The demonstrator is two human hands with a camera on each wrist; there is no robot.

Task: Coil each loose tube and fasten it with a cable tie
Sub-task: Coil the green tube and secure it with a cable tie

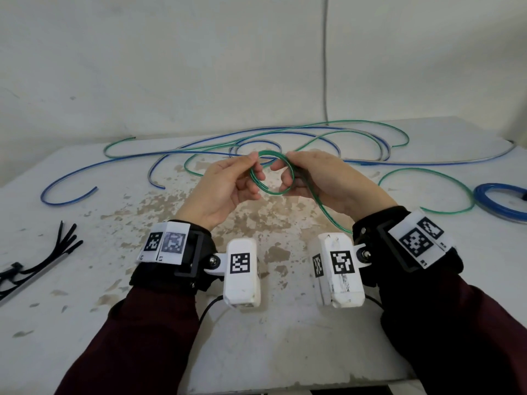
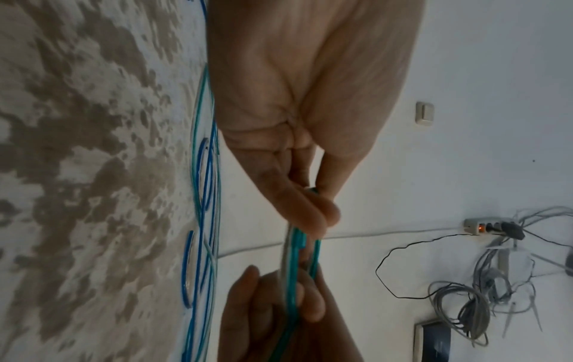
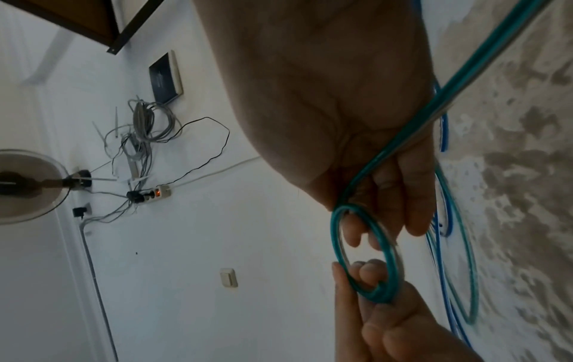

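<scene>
Coiling is under way, judging by the small green coil (image 1: pixel 271 173) held at centre frame above the worktop (image 1: pixel 85 295); the left hand (image 1: pixel 225 186) pinches its left side, the right hand (image 1: pixel 322 181) curls round its right; the green tube's tail runs lower right past the right wrist; the next move likely calls for feeding in more tube; ties (image 1: pixel 42 263) lie at the left edge, untouched.

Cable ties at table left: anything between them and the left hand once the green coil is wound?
Nothing visible. The cable ties lie on bare table to the left of the left hand, no tube across the gap. Both it and the right hand grip the green coil.
</scene>
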